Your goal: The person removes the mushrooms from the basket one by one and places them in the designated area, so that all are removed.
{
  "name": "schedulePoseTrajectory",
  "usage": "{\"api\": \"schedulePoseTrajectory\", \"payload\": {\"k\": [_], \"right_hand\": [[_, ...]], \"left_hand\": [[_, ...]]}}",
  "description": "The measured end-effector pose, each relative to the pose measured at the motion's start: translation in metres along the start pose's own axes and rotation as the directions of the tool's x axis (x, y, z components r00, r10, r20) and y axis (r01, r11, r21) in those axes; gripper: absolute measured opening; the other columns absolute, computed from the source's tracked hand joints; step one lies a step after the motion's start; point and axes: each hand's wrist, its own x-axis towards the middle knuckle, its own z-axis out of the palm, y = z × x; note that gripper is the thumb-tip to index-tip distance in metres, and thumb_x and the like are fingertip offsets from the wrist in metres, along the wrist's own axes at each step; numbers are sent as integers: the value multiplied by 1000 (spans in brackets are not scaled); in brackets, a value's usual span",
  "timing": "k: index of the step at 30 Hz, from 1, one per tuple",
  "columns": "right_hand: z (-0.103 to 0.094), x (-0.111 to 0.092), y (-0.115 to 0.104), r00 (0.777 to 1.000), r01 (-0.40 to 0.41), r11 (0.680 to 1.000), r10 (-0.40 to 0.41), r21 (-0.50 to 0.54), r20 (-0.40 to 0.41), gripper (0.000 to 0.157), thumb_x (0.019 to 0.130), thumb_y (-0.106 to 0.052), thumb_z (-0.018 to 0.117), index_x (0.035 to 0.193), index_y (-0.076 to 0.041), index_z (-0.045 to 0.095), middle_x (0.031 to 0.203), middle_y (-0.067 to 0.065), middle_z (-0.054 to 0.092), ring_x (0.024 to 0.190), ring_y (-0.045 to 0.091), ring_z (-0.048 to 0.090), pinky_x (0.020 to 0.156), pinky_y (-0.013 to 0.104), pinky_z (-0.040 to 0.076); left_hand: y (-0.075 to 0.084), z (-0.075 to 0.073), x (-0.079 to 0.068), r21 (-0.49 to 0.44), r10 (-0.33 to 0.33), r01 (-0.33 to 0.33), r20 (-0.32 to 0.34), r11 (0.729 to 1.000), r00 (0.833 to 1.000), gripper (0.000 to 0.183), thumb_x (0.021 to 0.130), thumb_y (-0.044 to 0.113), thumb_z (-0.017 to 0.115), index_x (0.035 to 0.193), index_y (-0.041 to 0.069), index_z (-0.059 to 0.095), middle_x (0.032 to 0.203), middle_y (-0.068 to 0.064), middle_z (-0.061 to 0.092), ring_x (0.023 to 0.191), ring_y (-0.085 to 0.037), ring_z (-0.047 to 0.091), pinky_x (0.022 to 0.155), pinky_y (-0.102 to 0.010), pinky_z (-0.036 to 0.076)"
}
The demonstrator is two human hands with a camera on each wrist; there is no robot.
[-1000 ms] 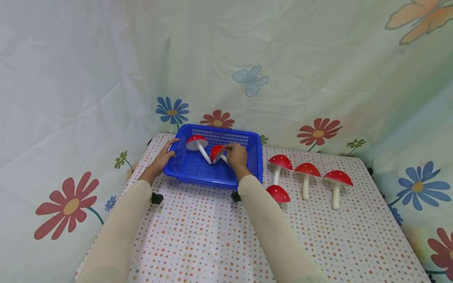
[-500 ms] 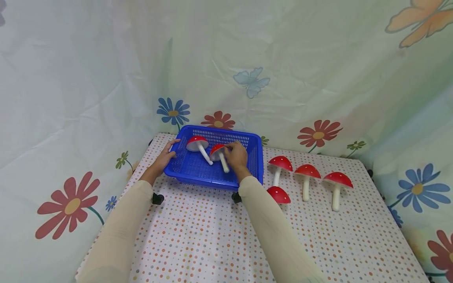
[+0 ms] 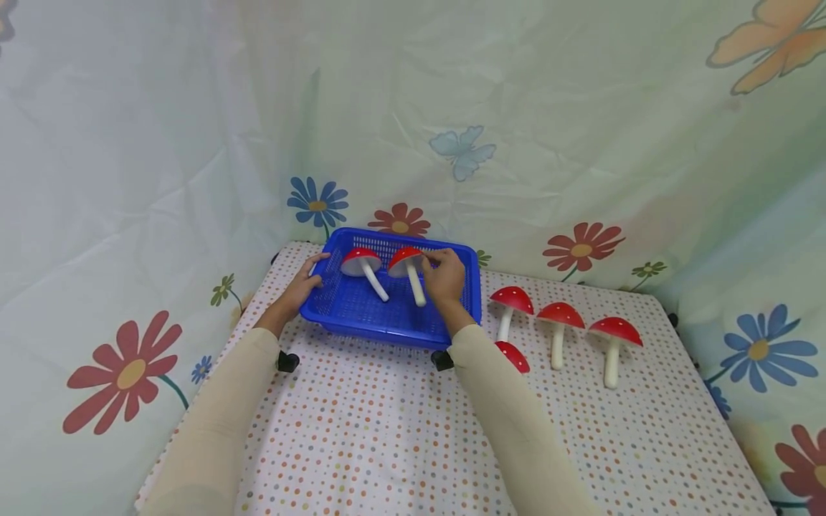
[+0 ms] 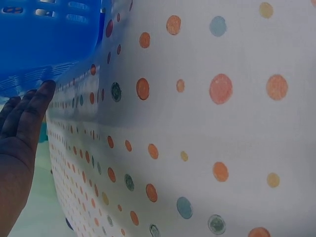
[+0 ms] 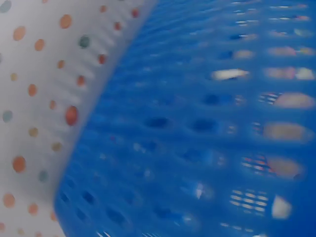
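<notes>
Grips the left rim of a blue basket (image 3: pixel 377 331) with the left hand (image 3: pixel 297 290), by thumb and forefinger; in the left wrist view, lays the other fingers along the outside, low down. Reaches into the basket with the right hand (image 3: pixel 445 276) and pinches the cap edge of a red-capped mushroom (image 3: pixel 414 276). Holds it inside, near the middle, cap toward the back, stem slanting to the front. Cannot tell of any contact between stem and basket floor. Has a second mushroom (image 3: pixel 366 266) near its left, apart from it, cap likewise to the back. Right of the basket, has four more mushrooms (image 3: pixel 558 337) on the dotted table (image 3: pixel 361 430), one partly hidden behind the right sleeve (image 3: pixel 516 423). Behind, has a flowered backdrop (image 3: pixel 548 143).
</notes>
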Motion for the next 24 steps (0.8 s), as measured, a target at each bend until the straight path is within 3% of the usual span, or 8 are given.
{"api": "schedulePoseTrajectory", "payload": {"k": [8,13,16,21,24], "right_hand": [[-50,-2,-8,995,39,967,-13,251,-103,19,92,-14,66,104,-2,75,102,13,67,94,27,68,81,38,56],[-91,-10,-1,983,73,938,-10,339,-184,17,91,-10,66,102,1,73,100,15,65,92,23,67,63,23,57],[-117,-16,6,971,101,940,-22,326,-239,17,91,-10,66,102,1,73,100,16,65,93,20,65,59,13,52],[-159,-27,26,939,160,968,-89,192,-332,19,91,-14,66,101,1,73,101,16,66,95,23,64,84,12,47],[-183,-37,45,914,171,979,-115,111,-388,18,91,-11,65,99,3,73,99,17,67,95,28,64,88,14,44]], "left_hand": [[11,2,-8,-23,-35,36,30,999,999,71,90,2,40,156,25,25,167,-11,1,149,-44,16,115,-61,23],[27,5,-21,-15,-44,45,57,999,997,71,91,1,40,157,19,22,166,-15,0,149,-46,13,115,-62,21],[30,5,-25,-16,-42,43,51,999,998,71,91,1,40,157,18,23,166,-15,0,149,-45,13,116,-61,20],[31,3,-27,-15,-42,43,45,999,998,71,90,2,41,157,20,23,167,-15,1,150,-46,12,117,-63,18],[35,2,-26,-4,-39,39,44,999,998,71,90,2,41,157,19,22,167,-15,0,150,-46,9,117,-64,16]]}}
